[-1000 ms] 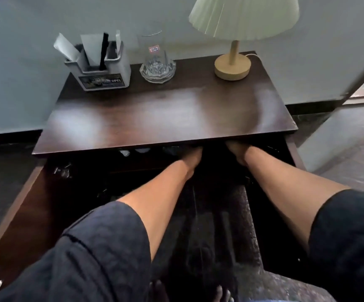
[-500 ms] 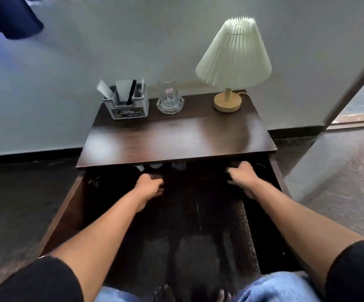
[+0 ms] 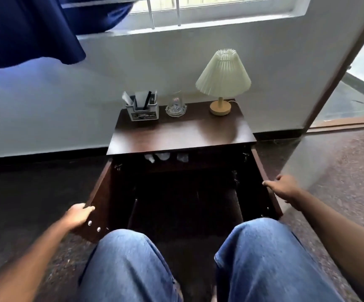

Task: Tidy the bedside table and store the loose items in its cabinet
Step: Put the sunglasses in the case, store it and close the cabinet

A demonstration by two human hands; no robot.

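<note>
Both doors (image 3: pixel 102 201) wide; left hand (image 3: pixel 77 216), right hand (image 3: pixel 285 189) fingers (image 3: pixel 269 184) curled over door edges.

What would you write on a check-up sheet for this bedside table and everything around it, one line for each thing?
Surface: dark wooden tabletop, glossy.
Job's things: left door and right door stand open; pale loose items lie on the upper shelf; deeper inside is too dark to tell.
Clutter: organizer box with papers and a pen, glass standing in a crystal dish, lamp, all along the back edge.
Hands: left hand grips the left door's edge; right hand holds the right door's edge.
Cables: white lamp cord behind the lamp base.
Surroundings: white wall, barred window, blue curtain, speckled floor, knees in jeans.
</note>
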